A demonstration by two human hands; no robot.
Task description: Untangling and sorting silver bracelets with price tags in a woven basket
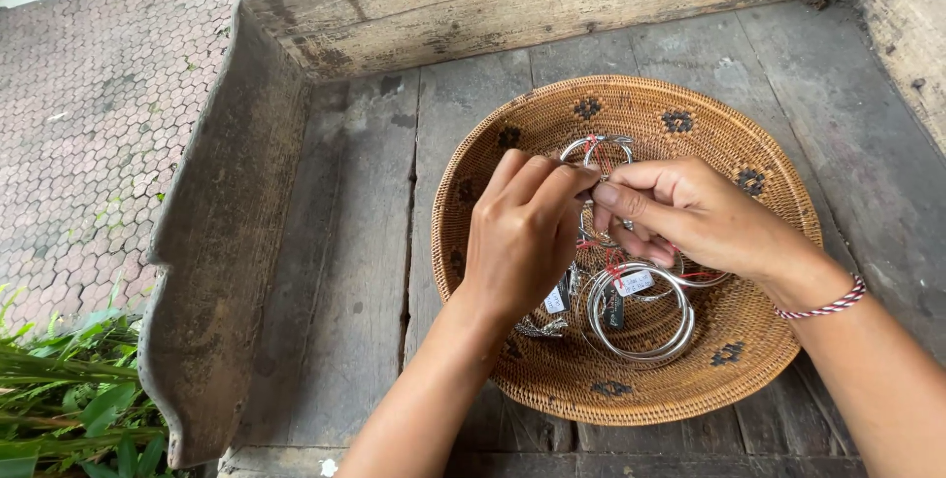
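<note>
1. A set of thin silver bangles (597,151) sits pinched between the fingertips of both hands, held above the far-middle part of a round woven basket (512,360). A bit of red thread shows at the top of the set.

2. The bangles stand roughly on edge, their open rings facing the camera and a little toward the near side. Being rings, they have no real long axis; the stack's thin side runs near to far, as far as I can tell.

3. The left hand (520,237) is curled, with its thumb and fingers closed on the left part of the bangles. The right hand (680,212) comes in from the right, with its thumb and forefinger pinching the same set where the 2 hands meet. A red and white cord bracelet (823,307) wraps that wrist.

4. By my reading, the step in hand is fine fingertip work on the set, at the thread or the rings themselves. The exact contact is hidden behind the fingers. Any next move calls for a steady 2-handed pinch and small, careful finger motions.

5. Below the hands, a second bundle of silver bangles (641,315) lies flat in the basket with red thread and a small white tag (634,283). Another small tag (556,300) and something shiny lie just beside it, on its left.

6. The basket rests on a weathered wooden tray (335,241) with raised edges. Patterned paving (99,94) lies at far left, and green leaves (69,389) show at near left.
</note>
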